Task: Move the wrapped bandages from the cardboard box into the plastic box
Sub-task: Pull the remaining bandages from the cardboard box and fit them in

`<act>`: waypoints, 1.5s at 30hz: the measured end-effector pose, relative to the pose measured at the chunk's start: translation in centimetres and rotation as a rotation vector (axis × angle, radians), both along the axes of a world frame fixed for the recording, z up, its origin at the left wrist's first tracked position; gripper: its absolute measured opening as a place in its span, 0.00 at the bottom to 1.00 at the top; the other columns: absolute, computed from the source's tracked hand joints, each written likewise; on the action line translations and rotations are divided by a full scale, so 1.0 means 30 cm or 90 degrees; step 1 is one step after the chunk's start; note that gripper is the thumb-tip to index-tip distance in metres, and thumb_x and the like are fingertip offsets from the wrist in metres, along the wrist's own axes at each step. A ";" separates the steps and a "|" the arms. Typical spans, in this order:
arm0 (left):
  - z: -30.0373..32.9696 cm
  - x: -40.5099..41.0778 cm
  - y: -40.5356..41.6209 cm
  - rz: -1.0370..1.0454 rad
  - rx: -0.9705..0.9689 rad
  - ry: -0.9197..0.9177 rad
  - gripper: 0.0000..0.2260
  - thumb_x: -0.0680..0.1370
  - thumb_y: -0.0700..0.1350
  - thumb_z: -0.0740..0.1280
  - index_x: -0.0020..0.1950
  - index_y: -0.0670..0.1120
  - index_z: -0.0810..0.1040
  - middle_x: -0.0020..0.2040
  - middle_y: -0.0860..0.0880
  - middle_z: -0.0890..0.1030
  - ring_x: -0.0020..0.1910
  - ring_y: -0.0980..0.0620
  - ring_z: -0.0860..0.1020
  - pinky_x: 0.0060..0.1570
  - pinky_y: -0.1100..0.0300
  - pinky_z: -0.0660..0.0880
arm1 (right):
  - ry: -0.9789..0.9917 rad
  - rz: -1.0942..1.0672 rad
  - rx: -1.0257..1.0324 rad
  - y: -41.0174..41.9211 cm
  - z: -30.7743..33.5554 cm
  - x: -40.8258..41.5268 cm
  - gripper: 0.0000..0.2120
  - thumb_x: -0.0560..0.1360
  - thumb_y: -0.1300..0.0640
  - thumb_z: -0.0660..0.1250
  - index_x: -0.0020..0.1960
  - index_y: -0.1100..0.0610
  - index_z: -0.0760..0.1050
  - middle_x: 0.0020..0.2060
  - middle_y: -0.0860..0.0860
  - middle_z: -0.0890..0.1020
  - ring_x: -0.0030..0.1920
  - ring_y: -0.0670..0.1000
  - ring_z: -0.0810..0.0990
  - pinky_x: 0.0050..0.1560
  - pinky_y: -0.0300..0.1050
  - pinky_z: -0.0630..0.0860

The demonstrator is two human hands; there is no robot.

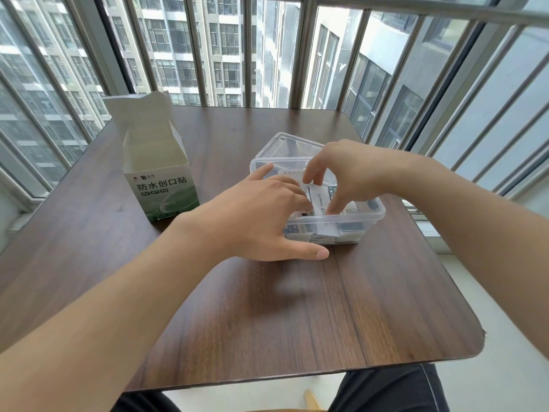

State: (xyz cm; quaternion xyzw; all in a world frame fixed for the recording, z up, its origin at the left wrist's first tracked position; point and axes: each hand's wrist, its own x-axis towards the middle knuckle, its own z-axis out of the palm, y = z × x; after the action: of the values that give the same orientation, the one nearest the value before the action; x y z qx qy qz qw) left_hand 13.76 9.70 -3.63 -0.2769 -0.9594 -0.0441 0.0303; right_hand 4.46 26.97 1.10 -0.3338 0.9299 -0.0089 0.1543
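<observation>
- Seen from a head-worn camera looking down, a dark wooden bench (297, 307) stands against a barred window (267, 55), with tall buildings outside.
- A clear plastic box (371, 217) sits on the bench just ahead of the person, a little right of centre. Its clear lid (285, 144) lies tucked at the far side.
- Wrapped bandages (322, 197), small white and dark blue packets, lie jumbled inside the plastic box. They fill much of it.
- The left hand (258, 221) reaches over the near left rim of the plastic box. Its fingers curl down among the packets and the thumb stretches along the bench in front of the wall. Whether it pinches a packet cannot be told.
- The right hand (344, 176) arches over the box from the right. Its fingertips dip onto the packets in the middle, and it seems to press or tidy them rather than lift one.
- An open cardboard box (162, 188), white and green with printed characters, stands upright well to the left of the plastic box, flaps raised. Its inside is hidden.
- The cardboard box lies left of both hands, so the left hand is the nearer one for any further reach into it.
</observation>
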 end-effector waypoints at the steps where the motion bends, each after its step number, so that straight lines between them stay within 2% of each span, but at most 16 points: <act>1: 0.001 0.001 0.000 -0.002 0.005 -0.001 0.37 0.72 0.78 0.54 0.68 0.54 0.77 0.69 0.57 0.76 0.74 0.59 0.65 0.79 0.46 0.49 | 0.003 -0.002 -0.003 0.000 -0.001 0.001 0.33 0.63 0.53 0.84 0.66 0.48 0.77 0.54 0.43 0.80 0.52 0.50 0.80 0.54 0.47 0.80; 8: 0.008 0.008 -0.001 -0.003 0.025 -0.009 0.34 0.74 0.75 0.56 0.71 0.55 0.74 0.71 0.58 0.74 0.75 0.61 0.62 0.79 0.47 0.47 | 0.035 -0.002 -0.050 0.004 0.004 0.016 0.29 0.61 0.52 0.85 0.60 0.46 0.81 0.52 0.44 0.81 0.52 0.50 0.80 0.56 0.52 0.80; 12: 0.010 0.011 -0.001 -0.002 0.037 -0.014 0.32 0.75 0.73 0.56 0.71 0.55 0.75 0.71 0.59 0.74 0.75 0.61 0.62 0.79 0.46 0.47 | 0.048 -0.010 -0.082 0.009 0.003 0.023 0.28 0.61 0.52 0.85 0.59 0.49 0.82 0.52 0.44 0.82 0.51 0.48 0.82 0.55 0.50 0.81; 17: 0.005 0.007 -0.004 -0.005 0.029 -0.012 0.34 0.75 0.74 0.55 0.71 0.54 0.75 0.70 0.59 0.75 0.75 0.61 0.63 0.79 0.45 0.48 | 0.026 -0.017 -0.128 0.028 0.012 0.021 0.25 0.62 0.57 0.85 0.58 0.52 0.83 0.53 0.46 0.83 0.40 0.47 0.84 0.35 0.45 0.84; 19: 0.004 0.006 -0.004 -0.004 0.026 -0.012 0.35 0.75 0.75 0.54 0.71 0.54 0.75 0.70 0.58 0.75 0.75 0.61 0.63 0.79 0.46 0.49 | 0.018 -0.021 -0.145 0.037 0.027 0.020 0.22 0.63 0.57 0.84 0.55 0.51 0.83 0.48 0.41 0.83 0.35 0.44 0.83 0.32 0.43 0.83; 21: 0.004 0.006 -0.003 0.000 0.028 -0.013 0.35 0.74 0.75 0.54 0.71 0.53 0.75 0.70 0.57 0.75 0.75 0.61 0.64 0.79 0.47 0.48 | 0.000 -0.034 -0.153 0.047 0.049 0.018 0.16 0.65 0.56 0.83 0.50 0.50 0.84 0.37 0.37 0.83 0.30 0.44 0.83 0.34 0.43 0.83; 22: 0.005 0.006 -0.003 0.001 0.030 -0.013 0.35 0.74 0.75 0.55 0.71 0.53 0.75 0.70 0.57 0.75 0.74 0.61 0.64 0.79 0.47 0.48 | -0.017 -0.037 -0.154 0.050 0.059 0.017 0.13 0.66 0.55 0.83 0.48 0.50 0.84 0.34 0.36 0.83 0.29 0.44 0.83 0.34 0.42 0.82; 23: 0.006 0.007 -0.003 0.002 0.031 -0.012 0.35 0.74 0.75 0.55 0.71 0.53 0.75 0.70 0.57 0.75 0.74 0.60 0.65 0.79 0.48 0.48 | -0.038 -0.037 -0.161 0.053 0.067 0.016 0.11 0.66 0.54 0.82 0.46 0.51 0.84 0.34 0.36 0.84 0.30 0.44 0.83 0.34 0.40 0.81; 26: 0.006 0.009 -0.003 0.006 0.028 -0.013 0.36 0.74 0.75 0.55 0.70 0.53 0.75 0.70 0.57 0.76 0.74 0.60 0.66 0.79 0.48 0.48 | -0.103 -0.048 -0.211 0.046 0.078 0.019 0.08 0.70 0.53 0.78 0.44 0.57 0.83 0.34 0.50 0.86 0.30 0.45 0.83 0.32 0.35 0.78; 29: 0.011 0.013 -0.003 0.013 0.045 -0.011 0.37 0.73 0.76 0.56 0.71 0.51 0.74 0.70 0.56 0.75 0.73 0.58 0.67 0.79 0.50 0.51 | -0.107 -0.063 -0.266 0.043 0.116 0.013 0.08 0.71 0.53 0.78 0.45 0.57 0.84 0.32 0.53 0.84 0.30 0.46 0.82 0.33 0.35 0.78; 33: 0.032 0.024 -0.020 0.068 0.128 0.009 0.44 0.69 0.77 0.61 0.76 0.49 0.68 0.73 0.53 0.72 0.73 0.54 0.66 0.74 0.57 0.60 | -0.140 -0.071 -0.388 0.049 0.157 -0.017 0.09 0.70 0.63 0.77 0.49 0.58 0.83 0.32 0.52 0.83 0.31 0.45 0.80 0.36 0.36 0.78; 37: 0.028 0.016 -0.033 0.088 0.128 0.018 0.44 0.67 0.79 0.60 0.72 0.49 0.73 0.70 0.53 0.75 0.71 0.53 0.70 0.73 0.54 0.63 | -0.291 -0.083 -0.463 0.032 0.078 -0.037 0.14 0.70 0.73 0.74 0.53 0.60 0.81 0.35 0.53 0.76 0.34 0.48 0.78 0.38 0.39 0.78; 39: 0.016 0.009 -0.031 0.084 0.109 0.031 0.44 0.66 0.80 0.59 0.68 0.49 0.77 0.65 0.53 0.79 0.67 0.53 0.73 0.72 0.52 0.65 | -0.346 -0.090 -0.479 0.025 0.039 -0.049 0.16 0.71 0.74 0.73 0.55 0.61 0.80 0.38 0.55 0.76 0.36 0.49 0.78 0.38 0.39 0.77; 45: 0.001 -0.006 -0.046 0.074 0.098 0.050 0.38 0.67 0.80 0.59 0.56 0.50 0.83 0.57 0.56 0.82 0.60 0.56 0.77 0.69 0.54 0.66 | -0.311 -0.077 -0.447 0.013 -0.007 -0.048 0.16 0.72 0.70 0.74 0.58 0.62 0.79 0.49 0.63 0.82 0.39 0.49 0.80 0.41 0.41 0.78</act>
State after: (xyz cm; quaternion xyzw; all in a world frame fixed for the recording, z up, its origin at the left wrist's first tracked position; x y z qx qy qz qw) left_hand 13.59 8.33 -3.60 -0.2191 -0.9657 -0.1053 0.0913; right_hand 3.02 27.35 0.89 -0.2987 0.8245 -0.4126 0.2464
